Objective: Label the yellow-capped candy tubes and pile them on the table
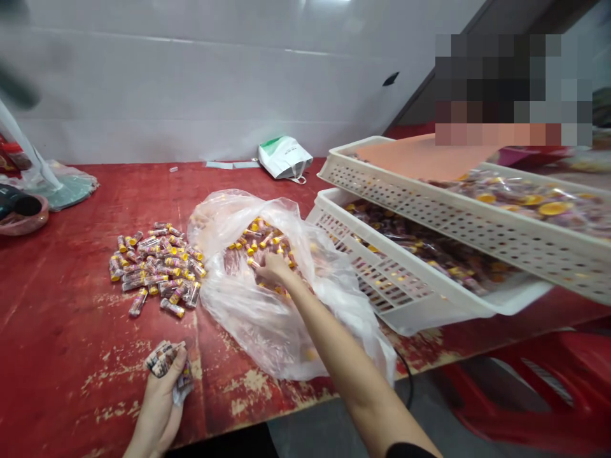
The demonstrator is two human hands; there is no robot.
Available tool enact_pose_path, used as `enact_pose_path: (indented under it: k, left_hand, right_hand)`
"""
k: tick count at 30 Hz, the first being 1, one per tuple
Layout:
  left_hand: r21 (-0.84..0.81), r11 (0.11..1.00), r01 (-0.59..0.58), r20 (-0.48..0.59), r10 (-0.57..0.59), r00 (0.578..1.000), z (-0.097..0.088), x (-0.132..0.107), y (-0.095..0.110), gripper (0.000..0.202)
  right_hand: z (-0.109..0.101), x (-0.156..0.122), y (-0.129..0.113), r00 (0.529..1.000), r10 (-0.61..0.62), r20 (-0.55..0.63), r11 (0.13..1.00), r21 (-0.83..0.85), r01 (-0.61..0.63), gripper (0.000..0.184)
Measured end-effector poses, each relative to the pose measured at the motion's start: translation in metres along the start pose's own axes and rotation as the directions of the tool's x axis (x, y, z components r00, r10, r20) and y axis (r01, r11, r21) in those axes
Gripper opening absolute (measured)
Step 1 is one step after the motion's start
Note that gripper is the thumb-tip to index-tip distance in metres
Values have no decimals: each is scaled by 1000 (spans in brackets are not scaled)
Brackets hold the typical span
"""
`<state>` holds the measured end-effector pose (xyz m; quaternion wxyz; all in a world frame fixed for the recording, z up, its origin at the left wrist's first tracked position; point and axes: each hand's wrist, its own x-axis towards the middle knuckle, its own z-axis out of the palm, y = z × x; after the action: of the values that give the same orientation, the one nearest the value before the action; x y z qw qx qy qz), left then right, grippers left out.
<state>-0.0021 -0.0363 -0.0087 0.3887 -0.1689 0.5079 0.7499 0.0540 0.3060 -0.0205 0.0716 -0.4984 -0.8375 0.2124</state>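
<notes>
My left hand [165,394], at the table's front edge, is closed around a bunch of small printed clear packets [165,356]; their exact kind is hard to make out. My right hand [274,270] reaches into the mouth of a big clear plastic bag [238,324]. Its fingers are closed on a small clear tube [254,262] with a yellow cap. Many more such tubes [262,235] fill the bag around the hand. Left of the bag, a loose pile of the same yellow-capped tubes [162,267] lies on the red table [95,350].
Two white plastic crates [382,280] stand to the right, stacked askew and filled with bagged tubes. Farther back lie a white and green bag [286,158] and a pink bowl [28,219]. A red stool [525,394] stands at lower right; a person is beyond the crates.
</notes>
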Motion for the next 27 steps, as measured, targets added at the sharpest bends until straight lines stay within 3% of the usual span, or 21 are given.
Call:
enact_pose_path:
  k: [3,6,8,9,10,11,13,16,20,24,27]
  left_hand:
    - [-30,999,-17,4,18,1000,1,4,-6,34]
    - [-80,996,-41,-17,40,999,5,7,-12,36]
    - [-113,991,-69,-45,64,997,9,7,-14,32]
    - [-129,987,-92,-61,85,995,11,7,-15,30]
    - [-143,983,-115,-80,104,991,12,6,-15,27]
    - [-153,979,-132,-92,119,989,13,6,-15,24]
    - [-161,976,-148,-90,134,987,11,4,-14,17]
    - [-131,981,-145,-77,136,988,3,0,-11,12]
    - [-81,985,-154,-132,143,981,-4,-5,-10,14]
    - [-81,971,-224,-202,204,958,1,-2,-12,7]
    - [-87,971,-221,-142,207,968,8,-1,-10,7]
  right_hand:
    - [-2,-37,-3,992,-117,-39,943,309,123,20]
    - [2,-94,-19,974,-210,-84,792,570,220,22]
    - [13,-140,-37,956,-291,-44,647,727,230,25]
    - [22,-163,-48,939,-343,-6,559,803,209,25]
    - [33,-185,-58,903,-422,84,359,930,81,25]
    - [44,-203,-69,881,-449,148,212,976,-55,25]
    - [65,-228,-85,874,-440,206,71,978,-195,31]
    - [82,-238,-95,915,-335,224,92,975,-204,35]
    - [82,-235,-95,941,-284,187,59,982,-177,32]
    - [83,-238,-101,960,-246,135,90,989,-116,32]
    - [82,-237,-99,966,-219,139,52,990,-131,34]
